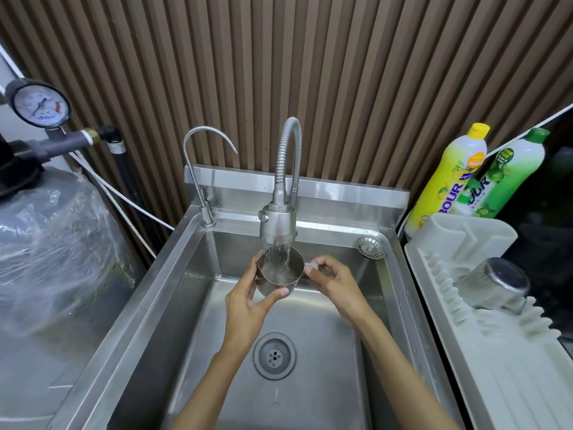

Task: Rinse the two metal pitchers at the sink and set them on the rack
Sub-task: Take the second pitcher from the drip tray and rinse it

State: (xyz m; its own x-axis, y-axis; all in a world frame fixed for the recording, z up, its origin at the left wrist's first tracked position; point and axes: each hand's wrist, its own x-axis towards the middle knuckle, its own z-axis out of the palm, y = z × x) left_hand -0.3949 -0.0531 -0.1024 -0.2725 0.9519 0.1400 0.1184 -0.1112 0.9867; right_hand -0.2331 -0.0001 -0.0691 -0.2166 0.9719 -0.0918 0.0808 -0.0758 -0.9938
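Nearest, the left hand cups the pitcher body, grip closed around it; the right hand pinches its handle. The pitcher sits upright over the sink, filling under the running faucet. Farther right, the second pitcher lies inverted on the rack. Judgement: one pitcher done; this one remains to be racked.

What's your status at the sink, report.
Both hands, left and right, on pitcher under running faucet. Second pitcher racked. Nothing obstructing.
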